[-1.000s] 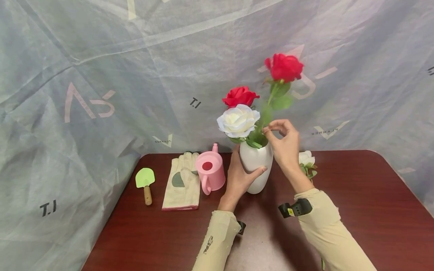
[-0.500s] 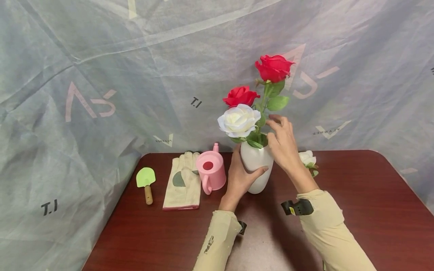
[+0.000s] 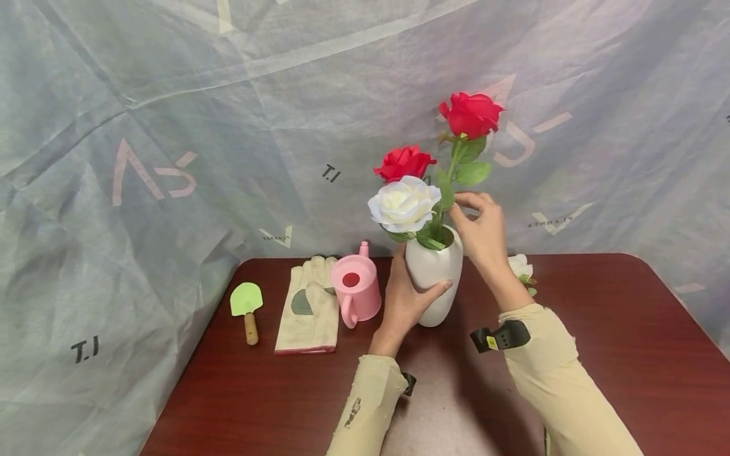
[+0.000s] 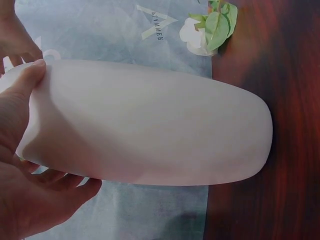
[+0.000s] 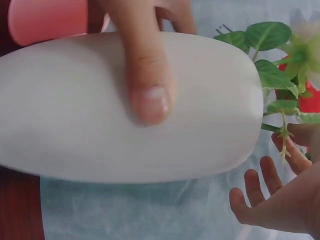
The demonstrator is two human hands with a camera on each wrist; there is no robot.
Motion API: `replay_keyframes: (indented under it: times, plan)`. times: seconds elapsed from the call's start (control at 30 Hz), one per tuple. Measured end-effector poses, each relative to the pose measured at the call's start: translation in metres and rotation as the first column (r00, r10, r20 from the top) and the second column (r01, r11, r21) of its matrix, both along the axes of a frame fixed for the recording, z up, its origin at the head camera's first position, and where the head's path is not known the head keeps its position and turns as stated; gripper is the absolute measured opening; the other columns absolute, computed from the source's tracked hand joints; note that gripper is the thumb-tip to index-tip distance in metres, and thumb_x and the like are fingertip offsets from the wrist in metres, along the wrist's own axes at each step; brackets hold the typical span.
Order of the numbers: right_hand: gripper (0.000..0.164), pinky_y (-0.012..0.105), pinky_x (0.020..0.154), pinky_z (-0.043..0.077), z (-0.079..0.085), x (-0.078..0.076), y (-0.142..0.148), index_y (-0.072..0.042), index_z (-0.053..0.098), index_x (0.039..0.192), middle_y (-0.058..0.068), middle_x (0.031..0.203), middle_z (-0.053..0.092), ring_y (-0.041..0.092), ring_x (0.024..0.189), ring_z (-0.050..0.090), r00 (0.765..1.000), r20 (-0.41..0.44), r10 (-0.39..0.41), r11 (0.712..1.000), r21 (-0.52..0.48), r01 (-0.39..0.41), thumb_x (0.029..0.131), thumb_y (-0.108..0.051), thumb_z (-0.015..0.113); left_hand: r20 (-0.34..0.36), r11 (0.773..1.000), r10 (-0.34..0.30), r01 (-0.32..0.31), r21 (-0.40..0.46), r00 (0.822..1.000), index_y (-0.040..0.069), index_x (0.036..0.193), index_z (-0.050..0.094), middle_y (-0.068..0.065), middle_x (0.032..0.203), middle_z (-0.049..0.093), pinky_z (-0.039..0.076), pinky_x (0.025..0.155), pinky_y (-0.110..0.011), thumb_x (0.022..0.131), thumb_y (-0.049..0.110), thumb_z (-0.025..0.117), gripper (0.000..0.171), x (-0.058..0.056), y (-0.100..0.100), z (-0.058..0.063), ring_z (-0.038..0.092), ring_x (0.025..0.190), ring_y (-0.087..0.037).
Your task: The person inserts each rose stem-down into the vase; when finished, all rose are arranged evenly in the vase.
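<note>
A white vase point(image 3: 438, 288) stands on the table, leaning slightly. My left hand point(image 3: 402, 304) holds it from the left, thumb across its front; the left wrist view shows fingers along the vase wall point(image 4: 160, 125). Out of the mouth rise a tall red rose point(image 3: 471, 116), a lower red rose point(image 3: 403, 163) and a white rose point(image 3: 405, 204). Just above the rim, my right hand point(image 3: 483, 234) pinches the tall red rose's stem between thumb and index finger. The right wrist view shows the other fingers of this hand point(image 5: 280, 205) spread apart. Inside the vase, the stem ends are hidden.
Left of the vase stand a pink watering can point(image 3: 365, 297), folded gloves point(image 3: 310, 316) and a small green trowel point(image 3: 246, 299). Another white rose point(image 3: 521, 266) lies on the table point(image 3: 616, 329), partly hidden under the right forearm. A grey cloth point(image 3: 274, 158) hangs behind.
The tall red rose swung left, then came back partway to the right. My right hand shifted its fingers up along the stem. The left hand keeps its hold on the vase.
</note>
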State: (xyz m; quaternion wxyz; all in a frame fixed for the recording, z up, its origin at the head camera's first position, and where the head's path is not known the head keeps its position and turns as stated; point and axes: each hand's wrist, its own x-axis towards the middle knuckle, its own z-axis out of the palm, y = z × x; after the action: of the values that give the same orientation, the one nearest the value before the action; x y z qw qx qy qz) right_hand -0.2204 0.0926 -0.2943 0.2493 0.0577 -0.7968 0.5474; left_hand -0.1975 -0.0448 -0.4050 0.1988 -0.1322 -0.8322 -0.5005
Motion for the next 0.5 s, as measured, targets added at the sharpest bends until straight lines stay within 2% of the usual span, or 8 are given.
replay_keyframes:
  times: [0.1, 0.17, 0.27, 0.37, 0.5]
  plan:
    - [0.033, 0.037, 0.089, 0.042, 0.002, -0.002, 0.000, 0.003, 0.069, 0.102, 0.013, 0.104, 0.059, 0.022, 0.104, 0.052, 0.999, 0.037, 0.026, 0.999, -0.046, -0.024, 0.088, -0.027, 0.065, 0.003, 1.000, -0.002, 0.002, -0.003, 1.000, 0.017, 0.143, 0.026, 0.001, 0.133, 0.043, 0.042, 0.091, -0.033, 0.067, 0.041, 0.081, 0.096, 0.001, 0.002, 0.000, 0.048, 0.111, -0.010]
    - [0.028, 0.036, 0.087, 0.041, 0.003, -0.004, 0.000, 0.003, 0.069, 0.101, 0.013, 0.105, 0.059, 0.023, 0.104, 0.051, 0.996, 0.072, 0.048, 0.998, -0.036, -0.046, 0.088, -0.021, 0.064, 0.002, 1.000, -0.003, 0.003, -0.001, 1.000, 0.017, 0.143, 0.026, 0.001, 0.133, 0.043, 0.042, 0.091, -0.034, 0.067, 0.041, 0.081, 0.097, 0.002, 0.003, 0.000, 0.047, 0.111, -0.011]
    - [0.023, 0.039, 0.086, 0.041, 0.005, -0.004, -0.001, 0.003, 0.070, 0.100, 0.015, 0.108, 0.058, 0.028, 0.106, 0.051, 0.990, 0.122, 0.067, 0.994, 0.080, -0.077, 0.088, -0.015, 0.063, 0.002, 1.000, -0.009, 0.009, 0.000, 1.000, 0.016, 0.144, 0.025, 0.000, 0.134, 0.042, 0.042, 0.091, -0.034, 0.067, 0.041, 0.081, 0.098, 0.002, 0.002, 0.000, 0.047, 0.111, -0.011]
    - [0.021, 0.044, 0.087, 0.040, 0.008, -0.004, 0.001, 0.002, 0.071, 0.096, 0.017, 0.111, 0.057, 0.032, 0.108, 0.050, 0.988, 0.143, 0.061, 0.971, 0.221, -0.092, 0.086, -0.015, 0.064, 0.008, 1.000, -0.020, 0.020, 0.001, 1.000, 0.016, 0.144, 0.025, -0.001, 0.135, 0.042, 0.042, 0.091, -0.034, 0.068, 0.042, 0.080, 0.098, 0.002, 0.002, 0.001, 0.048, 0.112, -0.011]
    - [0.020, 0.047, 0.088, 0.038, 0.012, -0.003, 0.003, 0.003, 0.072, 0.090, 0.019, 0.113, 0.053, 0.034, 0.111, 0.047, 0.984, 0.155, 0.085, 0.950, 0.285, -0.127, 0.083, -0.015, 0.066, 0.014, 1.000, -0.015, 0.015, 0.011, 1.000, 0.016, 0.144, 0.026, 0.000, 0.134, 0.042, 0.042, 0.091, -0.033, 0.067, 0.041, 0.081, 0.097, 0.001, 0.002, 0.001, 0.048, 0.111, -0.011]
